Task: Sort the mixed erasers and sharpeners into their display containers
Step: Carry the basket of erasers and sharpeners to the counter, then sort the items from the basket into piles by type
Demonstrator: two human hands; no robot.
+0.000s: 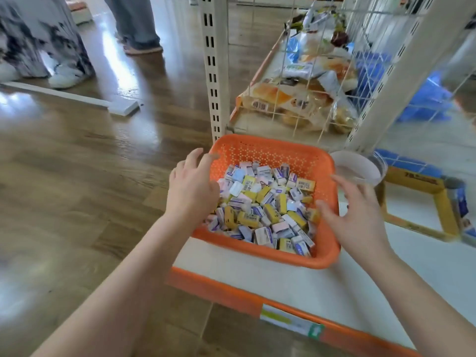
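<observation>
Splayed left hand (192,186), right hand (358,213) flank basket (268,150)

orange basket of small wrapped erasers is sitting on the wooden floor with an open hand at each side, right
Not quite. The head view shows the orange basket resting on the white shelf with an orange front edge, not on the wooden floor. The rest stands: it holds small wrapped erasers, with the open left hand and right hand at its sides.

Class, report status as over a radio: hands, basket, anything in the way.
Left hand open at left rim of basket, right hand open by right rim. Mixed packets fill it, unsorted. Cup just beyond right hand.
</observation>
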